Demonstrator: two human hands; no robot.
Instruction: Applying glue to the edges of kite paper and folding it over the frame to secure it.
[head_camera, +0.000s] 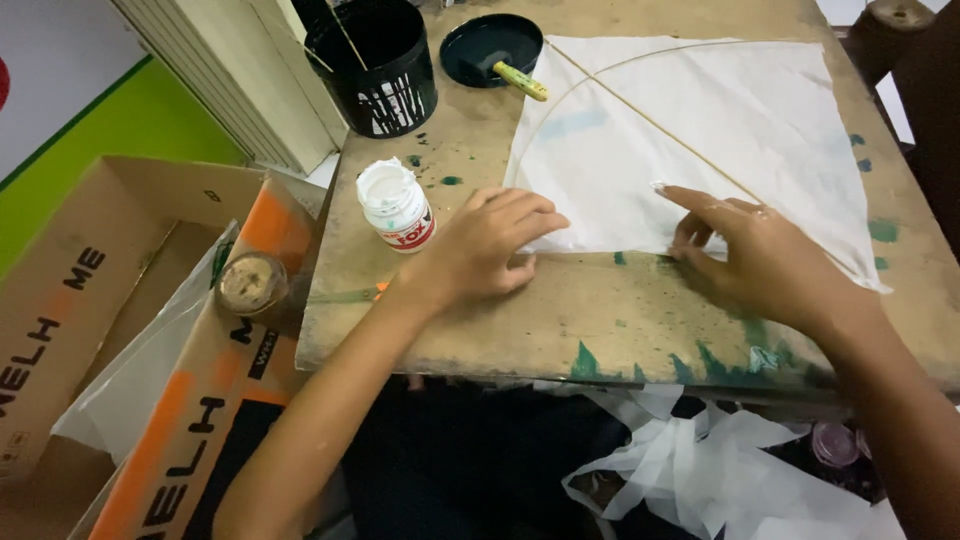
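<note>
Both hands rest on the white paper kite (700, 140) lying at twelve o'clock on the wooden worktop (560, 320). Left hand (490, 245) presses flat, fingers together, on its near edge; right hand (750, 250) points a glue-tipped forefinger onto the paper beside a bamboo stick (650, 120). White glue bottle (396, 206) stands at nine o'clock of the left hand.

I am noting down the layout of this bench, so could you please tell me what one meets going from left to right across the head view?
Cardboard box → round lidded jar → white glue bottle → left hand → right hand, both hands resting on the near edge of the white paper sheet.
</note>
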